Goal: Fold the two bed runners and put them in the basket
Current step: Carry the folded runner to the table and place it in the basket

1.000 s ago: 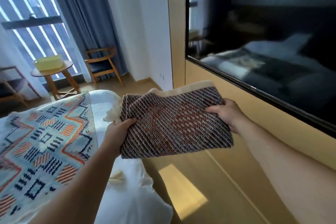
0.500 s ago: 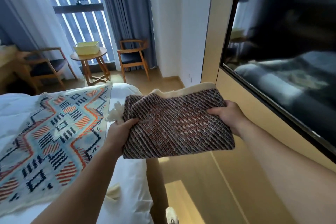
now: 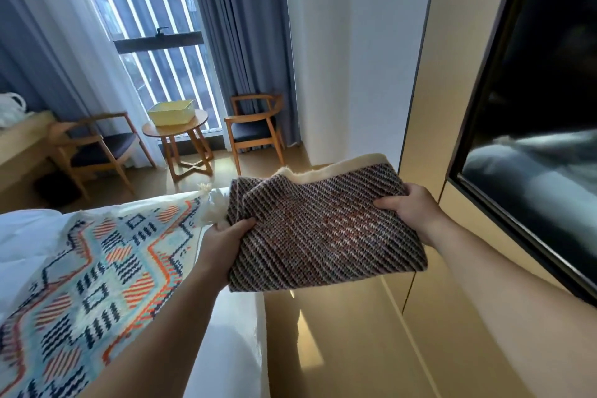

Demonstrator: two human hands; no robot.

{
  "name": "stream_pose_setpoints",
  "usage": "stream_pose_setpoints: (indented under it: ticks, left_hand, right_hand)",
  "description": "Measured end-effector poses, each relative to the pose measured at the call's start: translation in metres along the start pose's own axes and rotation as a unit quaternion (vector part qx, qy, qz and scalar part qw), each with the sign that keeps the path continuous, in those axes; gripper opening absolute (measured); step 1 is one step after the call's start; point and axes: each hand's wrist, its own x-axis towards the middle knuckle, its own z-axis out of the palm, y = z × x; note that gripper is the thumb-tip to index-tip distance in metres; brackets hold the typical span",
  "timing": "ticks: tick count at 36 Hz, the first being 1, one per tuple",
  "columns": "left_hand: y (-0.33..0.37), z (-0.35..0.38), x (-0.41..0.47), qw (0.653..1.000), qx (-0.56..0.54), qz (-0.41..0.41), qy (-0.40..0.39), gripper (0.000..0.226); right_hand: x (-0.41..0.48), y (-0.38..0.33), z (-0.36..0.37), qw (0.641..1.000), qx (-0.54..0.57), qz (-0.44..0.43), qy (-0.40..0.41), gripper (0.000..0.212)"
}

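A folded bed runner (image 3: 323,229), dark woven with a cream edge and a white tassel at its left, is held flat in the air between both hands. My left hand (image 3: 223,245) grips its left edge and my right hand (image 3: 410,213) grips its right edge. A second bed runner (image 3: 97,284), pale blue with orange and navy patterns, lies spread across the white bed at the left. The yellow basket (image 3: 171,111) stands on a small round wooden table by the window, far ahead.
Two wooden chairs (image 3: 255,129) flank the round table (image 3: 181,139). A wall-mounted dark screen (image 3: 533,107) and a tan panel wall run along the right. A strip of wood floor (image 3: 323,333) lies between bed (image 3: 235,349) and wall. A desk sits at far left.
The view has lifted and turned toward the window, so the basket and chairs now sit nearer the frame's middle. Both hands keep the same hold on the folded runner.
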Motion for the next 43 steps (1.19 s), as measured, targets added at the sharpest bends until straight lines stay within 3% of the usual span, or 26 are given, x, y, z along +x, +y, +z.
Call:
stream_pose_setpoints:
  ticks: [8,16,25,28,34,38,43]
  left_hand:
    - [0.017,0.055,0.106,0.999,0.011,0.015,0.039,0.014]
    - [0.021,0.118,0.199,0.994,0.010,0.010,0.113,0.015]
    - [0.038,0.142,0.272,0.982,0.006,-0.012,0.188,0.015]
    - [0.041,0.142,0.296,0.979,0.016,-0.014,0.203,0.026]
    - [0.042,0.142,0.360,0.976,0.026,-0.029,0.215,0.037]
    - [0.046,0.137,0.419,0.975,0.027,-0.036,0.216,0.031]
    - [0.059,0.130,0.504,0.980,0.025,-0.028,0.193,0.050]
  right_hand:
    - [0.139,-0.021,0.007,0.999,-0.008,-0.015,-0.031,0.046]
    - [0.289,-0.034,0.011,0.995,-0.004,-0.025,-0.099,0.028]
    - [0.414,-0.061,0.045,0.979,-0.017,0.009,-0.203,0.041]
    - [0.443,-0.063,0.061,0.974,-0.024,0.010,-0.223,0.052]
    - [0.501,-0.076,0.091,0.974,-0.049,-0.010,-0.222,0.050]
    - [0.545,-0.087,0.114,0.976,-0.052,-0.017,-0.212,0.049]
    - [0.600,-0.099,0.147,0.981,-0.042,-0.025,-0.186,0.039]
